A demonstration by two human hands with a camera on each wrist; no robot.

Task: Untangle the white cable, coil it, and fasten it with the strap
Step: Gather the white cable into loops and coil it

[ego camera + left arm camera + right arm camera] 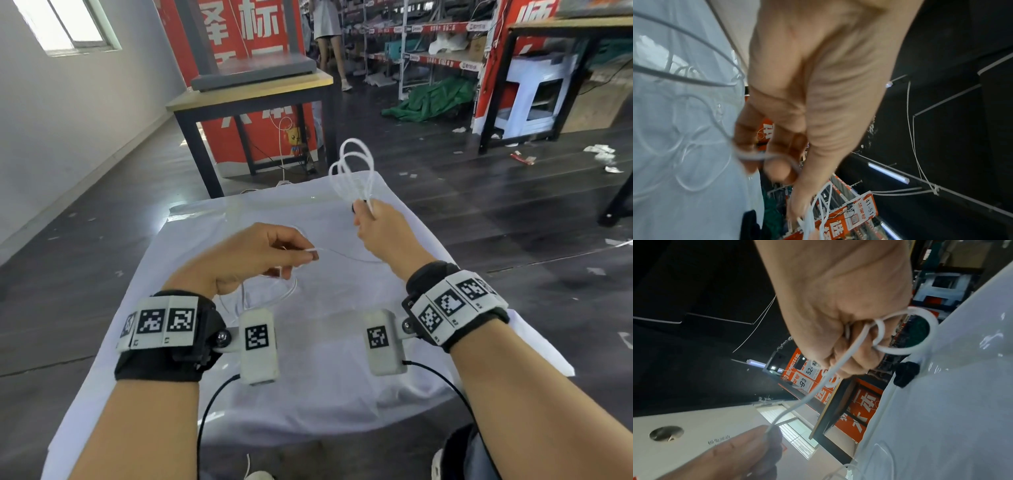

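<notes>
Cable [352, 168] part-coiled: loops pinched in right hand [380, 229], slack fed through curled fingers of left hand [250, 257], strap [905, 375] beside loops, unfastened.

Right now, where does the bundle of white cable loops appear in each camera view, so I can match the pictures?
Head: the white cable loops rise above the right hand, upper centre-right.
Left wrist: bottom centre, beyond the left hand.
Right wrist: right of centre, at the fist.
Shared landmark: the white table cover.
</notes>
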